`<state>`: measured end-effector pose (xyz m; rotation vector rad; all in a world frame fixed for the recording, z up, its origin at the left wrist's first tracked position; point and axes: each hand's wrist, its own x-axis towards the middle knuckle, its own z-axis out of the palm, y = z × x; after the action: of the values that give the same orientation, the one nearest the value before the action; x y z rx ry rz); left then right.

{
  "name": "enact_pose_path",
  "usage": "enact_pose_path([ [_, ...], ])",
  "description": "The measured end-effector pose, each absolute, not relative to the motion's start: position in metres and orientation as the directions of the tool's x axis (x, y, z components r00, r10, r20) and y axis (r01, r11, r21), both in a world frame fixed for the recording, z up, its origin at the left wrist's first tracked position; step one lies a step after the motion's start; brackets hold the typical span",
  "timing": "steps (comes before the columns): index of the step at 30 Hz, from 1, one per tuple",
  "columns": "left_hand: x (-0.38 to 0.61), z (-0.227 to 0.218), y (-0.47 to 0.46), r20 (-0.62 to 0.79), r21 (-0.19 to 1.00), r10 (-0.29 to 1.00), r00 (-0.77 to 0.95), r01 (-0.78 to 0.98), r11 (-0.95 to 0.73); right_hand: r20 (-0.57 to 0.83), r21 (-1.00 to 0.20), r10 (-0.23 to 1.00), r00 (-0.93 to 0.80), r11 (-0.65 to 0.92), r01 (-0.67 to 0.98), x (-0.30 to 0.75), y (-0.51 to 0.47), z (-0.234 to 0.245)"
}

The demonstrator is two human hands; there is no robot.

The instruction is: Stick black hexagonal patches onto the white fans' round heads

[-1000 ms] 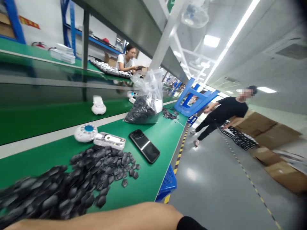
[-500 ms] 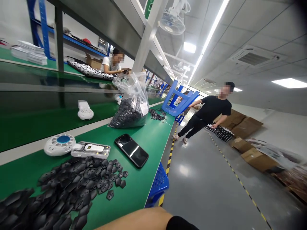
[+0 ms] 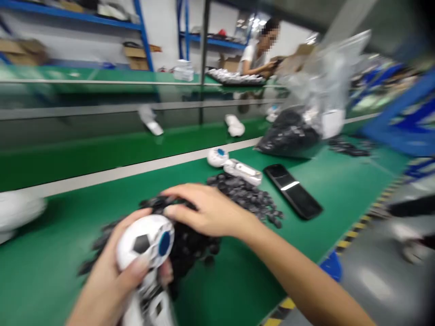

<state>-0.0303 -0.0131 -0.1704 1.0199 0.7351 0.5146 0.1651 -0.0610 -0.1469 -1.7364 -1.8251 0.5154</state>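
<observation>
My left hand [image 3: 112,271] is closed around a white handheld fan [image 3: 136,246] with a football-like round head. A black pentagon sits on its head beside a blue disc, and the opened handle below shows dark inner parts. Over a heap of black pentagon pieces [image 3: 190,251], my right hand [image 3: 207,210] reaches in from the right, right beside the fan's head. Its thumb and forefinger are apart, with black pieces behind and between them; blur hides whether a piece touches the fingertips. Another white fan [image 3: 243,171] lies behind the heap.
A black phone [image 3: 294,192] lies right of the heap. Behind it stands a clear bag [image 3: 288,136] of black pieces. White parts [image 3: 234,126] rest on the green surface beyond the strip. A blue stool [image 3: 404,117] is at the right. A person [image 3: 254,59] works across the bench.
The view has swung left and down to the bench. Both my hands now show, the left with a fan in it, the right at the black pieces; before, only a forearm showed.
</observation>
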Motion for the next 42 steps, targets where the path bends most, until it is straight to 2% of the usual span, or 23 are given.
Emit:
enact_pose_path([
  [3, -0.036, -0.163, -0.011, -0.352, 0.878, 0.743, 0.570, -0.074, 0.473, 0.049, -0.393, 0.999, 0.014, 0.006, 0.920, 0.168, -0.059, -0.167],
  [5, -0.033, -0.165, -0.009, -0.349, 0.861, 0.749, 0.564, -0.124, 0.494, 0.013, -0.330, 1.000, -0.025, 0.028, 0.944, 0.166, -0.058, -0.173],
  [11, -0.035, -0.172, -0.006, -0.299, 0.832, 0.693, 0.656, -0.176, 0.526, 0.053, -0.365, 0.998, -0.043, 0.059, 0.929, 0.163, -0.058, -0.166],
  [13, -0.037, -0.170, -0.006, -0.292, 0.820, 0.684, 0.669, -0.193, 0.539, 0.098, -0.494, 0.995, 0.000, 0.048, 0.868, 0.164, -0.059, -0.161],
  [15, -0.038, -0.168, -0.006, -0.298, 0.812, 0.687, 0.662, -0.203, 0.548, 0.118, -0.718, 0.990, 0.079, 0.030, 0.696, 0.164, -0.062, -0.155],
  [17, -0.038, -0.167, -0.004, -0.291, 0.812, 0.691, 0.661, -0.211, 0.543, 0.091, -0.909, 0.986, 0.138, 0.026, 0.415, 0.161, -0.063, -0.149],
  [18, -0.038, -0.168, -0.003, -0.269, 0.823, 0.692, 0.670, -0.214, 0.526, 0.063, -0.966, 0.987, 0.146, 0.024, 0.258, 0.158, -0.064, -0.146],
  [20, -0.039, -0.170, -0.001, -0.187, 0.869, 0.696, 0.693, -0.214, 0.446, 0.000, -0.999, 0.992, 0.123, 0.005, -0.046, 0.149, -0.063, -0.142],
  [22, -0.041, -0.172, 0.000, -0.092, 0.921, 0.718, 0.690, -0.215, 0.325, -0.054, -0.961, 0.994, 0.091, -0.027, -0.274, 0.138, -0.062, -0.139],
  [24, -0.043, -0.173, 0.000, -0.018, 0.954, 0.752, 0.659, -0.213, 0.209, -0.092, -0.916, 0.993, 0.080, -0.052, -0.397, 0.127, -0.061, -0.138],
  [26, -0.044, -0.173, -0.002, 0.049, 0.971, 0.774, 0.631, -0.211, 0.111, -0.138, -0.896, 0.985, 0.103, -0.079, -0.437, 0.120, -0.060, -0.138],
  [29, -0.046, -0.173, -0.004, 0.119, 0.984, 0.788, 0.604, -0.176, -0.014, -0.158, -0.909, 0.974, 0.163, -0.079, -0.410, 0.115, -0.059, -0.142],
  [33, -0.047, -0.171, -0.001, 0.142, 0.985, 0.801, 0.581, -0.162, -0.058, 0.040, -0.967, 0.979, 0.199, 0.088, -0.238, 0.114, -0.060, -0.153],
  [36, -0.047, -0.172, 0.001, 0.131, 0.988, 0.807, 0.576, -0.145, -0.057, 0.141, -0.986, 0.954, 0.264, 0.159, -0.049, 0.116, -0.061, -0.158],
  [39, -0.045, -0.173, 0.001, 0.050, 0.993, 0.821, 0.569, -0.114, 0.018, 0.220, -0.968, 0.912, 0.345, 0.162, 0.189, 0.125, -0.060, -0.158],
  [42, -0.043, -0.171, 0.000, -0.018, 0.976, 0.849, 0.528, -0.175, 0.130, 0.272, -0.838, 0.937, 0.220, 0.118, 0.532, 0.142, -0.059, -0.158],
])
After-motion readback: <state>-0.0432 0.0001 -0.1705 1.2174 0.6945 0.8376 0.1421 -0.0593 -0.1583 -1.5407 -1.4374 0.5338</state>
